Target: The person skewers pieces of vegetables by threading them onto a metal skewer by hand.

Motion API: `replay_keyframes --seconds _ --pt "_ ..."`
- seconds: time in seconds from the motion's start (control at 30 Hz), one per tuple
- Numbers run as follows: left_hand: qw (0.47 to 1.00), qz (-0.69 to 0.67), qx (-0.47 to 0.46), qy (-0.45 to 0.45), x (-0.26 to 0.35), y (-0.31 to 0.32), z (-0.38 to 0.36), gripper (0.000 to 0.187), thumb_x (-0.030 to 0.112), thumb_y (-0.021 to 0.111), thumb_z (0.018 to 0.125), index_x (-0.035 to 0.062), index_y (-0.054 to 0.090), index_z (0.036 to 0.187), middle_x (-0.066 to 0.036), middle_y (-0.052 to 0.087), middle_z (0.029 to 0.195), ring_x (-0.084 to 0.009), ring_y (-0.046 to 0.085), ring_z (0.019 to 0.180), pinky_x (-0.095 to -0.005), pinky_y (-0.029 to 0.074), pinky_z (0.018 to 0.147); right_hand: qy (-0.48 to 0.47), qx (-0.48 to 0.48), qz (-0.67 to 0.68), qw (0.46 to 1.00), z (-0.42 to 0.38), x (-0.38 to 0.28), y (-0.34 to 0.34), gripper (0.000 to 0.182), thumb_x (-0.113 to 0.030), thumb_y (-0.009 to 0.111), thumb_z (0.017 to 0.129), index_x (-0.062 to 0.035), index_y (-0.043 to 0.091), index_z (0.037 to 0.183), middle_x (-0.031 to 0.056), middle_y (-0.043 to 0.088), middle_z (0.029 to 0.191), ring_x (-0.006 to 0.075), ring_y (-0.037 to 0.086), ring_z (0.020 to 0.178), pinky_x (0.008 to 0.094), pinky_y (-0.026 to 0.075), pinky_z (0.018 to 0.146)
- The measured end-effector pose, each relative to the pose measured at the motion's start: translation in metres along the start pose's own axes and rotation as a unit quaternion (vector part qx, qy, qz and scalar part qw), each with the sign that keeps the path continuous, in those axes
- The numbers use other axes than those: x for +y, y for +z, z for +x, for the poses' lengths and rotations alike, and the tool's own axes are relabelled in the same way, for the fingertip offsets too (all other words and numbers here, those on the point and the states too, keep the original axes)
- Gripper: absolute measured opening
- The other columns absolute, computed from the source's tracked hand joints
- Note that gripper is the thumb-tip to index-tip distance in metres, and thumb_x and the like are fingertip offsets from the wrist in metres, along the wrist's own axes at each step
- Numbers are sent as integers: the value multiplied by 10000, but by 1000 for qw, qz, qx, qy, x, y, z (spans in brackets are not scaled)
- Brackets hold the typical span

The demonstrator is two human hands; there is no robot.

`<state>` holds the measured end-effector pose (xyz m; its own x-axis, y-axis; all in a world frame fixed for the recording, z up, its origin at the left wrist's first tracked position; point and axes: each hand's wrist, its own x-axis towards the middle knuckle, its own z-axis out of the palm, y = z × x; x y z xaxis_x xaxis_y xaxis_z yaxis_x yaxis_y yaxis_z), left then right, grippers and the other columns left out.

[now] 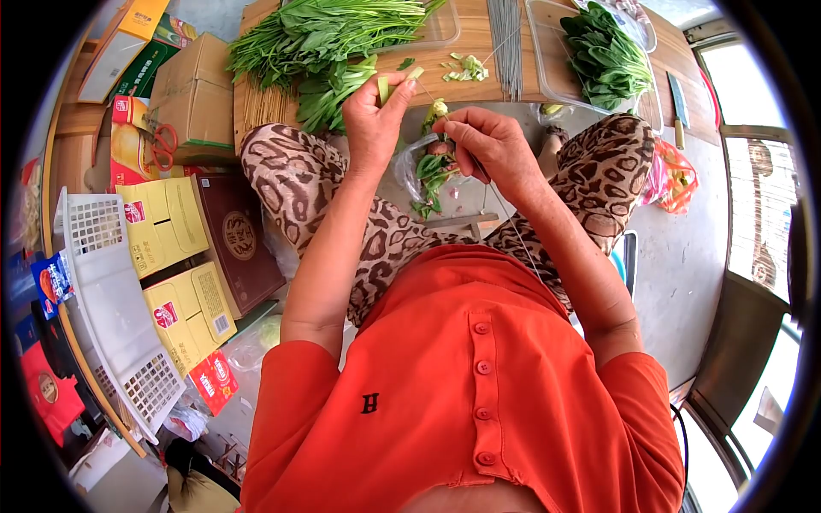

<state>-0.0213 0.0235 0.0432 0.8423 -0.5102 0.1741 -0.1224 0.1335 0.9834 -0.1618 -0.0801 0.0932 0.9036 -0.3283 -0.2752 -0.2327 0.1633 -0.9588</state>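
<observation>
My left hand (376,120) is closed, pinching pale green vegetable stem pieces (384,91) between thumb and fingers. To its right, my right hand (492,145) is closed around a thin metal skewer (518,231), whose shaft trails down toward my lap. The skewer's tip runs up near my left fingertips. Below the hands, between my knees, a clear plastic bag (409,173) and leafy scraps (432,182) show, partly covered by my right hand. Cut pale green pieces (466,68) lie on the wooden table (470,21), beside a bundle of grey metal skewers (505,43).
Long leafy greens (316,43) are heaped at the table's left. A clear tub (547,73) holds dark leafy greens (605,60); a knife (678,103) lies right of it. Red scissors (162,145), a cardboard box (195,98) and a white plastic basket (111,291) are at left.
</observation>
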Motion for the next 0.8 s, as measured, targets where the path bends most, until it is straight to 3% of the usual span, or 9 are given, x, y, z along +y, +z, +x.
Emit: replay_keyframes --seconds 0.17,0.23,0.47,0.53,0.57,0.63,0.67,0.8 --pt "1000 16 -7 0 4 1 -1 103 85 670 843 0 663 902 11 633 726 -40 536 660 -197 438 585 4 6 8 1000 1 -3 -1 197 -168 525 935 -3 632 948 -6 521 536 38 409 427 205 289 391" --pt "995 58 -51 55 -1 3 -2 155 106 662 856 4 662 973 22 622 730 -14 467 572 -182 374 497 3 9 6 1000 4 -3 -2 200 -169 523 936 -2 634 946 -6 522 536 38 408 425 206 289 389" --pt "993 44 -108 25 4 4 -4 206 157 607 897 20 650 1045 28 606 769 -25 469 621 -188 377 523 0 25 8 1000 18 1 -9 220 -187 515 938 -7 639 962 -6 520 537 41 396 414 206 285 382" --pt "985 -44 -120 -120 9 3 -3 263 162 512 927 20 590 1135 -8 609 854 -62 489 690 -214 392 598 1 30 15 999 18 2 -9 221 -188 514 939 -7 639 962 -5 520 537 41 397 416 205 286 385" --pt "984 -44 -120 -120 7 1 -2 263 162 512 927 20 590 1135 -8 609 854 -62 489 690 -214 392 598 -4 32 18 999 17 2 -8 222 -189 512 940 -6 636 965 -5 518 540 41 397 418 203 286 387" --pt "959 -190 -123 -169 0 -3 3 326 169 445 915 10 497 1195 -62 615 930 -106 519 745 -240 403 644 -9 33 22 999 15 3 -8 224 -191 510 942 -5 632 969 -4 516 542 41 397 419 201 287 390" --pt "957 -194 -147 -159 -5 -6 5 334 139 407 908 -9 462 1203 -89 600 985 -129 523 818 -257 386 687 -8 38 30 999 15 5 -9 231 -192 507 948 3 626 987 -7 500 534 41 375 411 195 278 392" --pt "951 -229 -121 -167 -16 -6 5 298 122 413 917 -16 491 1170 -102 613 972 -149 562 807 -267 421 700 -15 45 51 998 10 8 -9 236 -193 498 959 4 620 1006 -15 476 526 38 354 404 185 264 391"
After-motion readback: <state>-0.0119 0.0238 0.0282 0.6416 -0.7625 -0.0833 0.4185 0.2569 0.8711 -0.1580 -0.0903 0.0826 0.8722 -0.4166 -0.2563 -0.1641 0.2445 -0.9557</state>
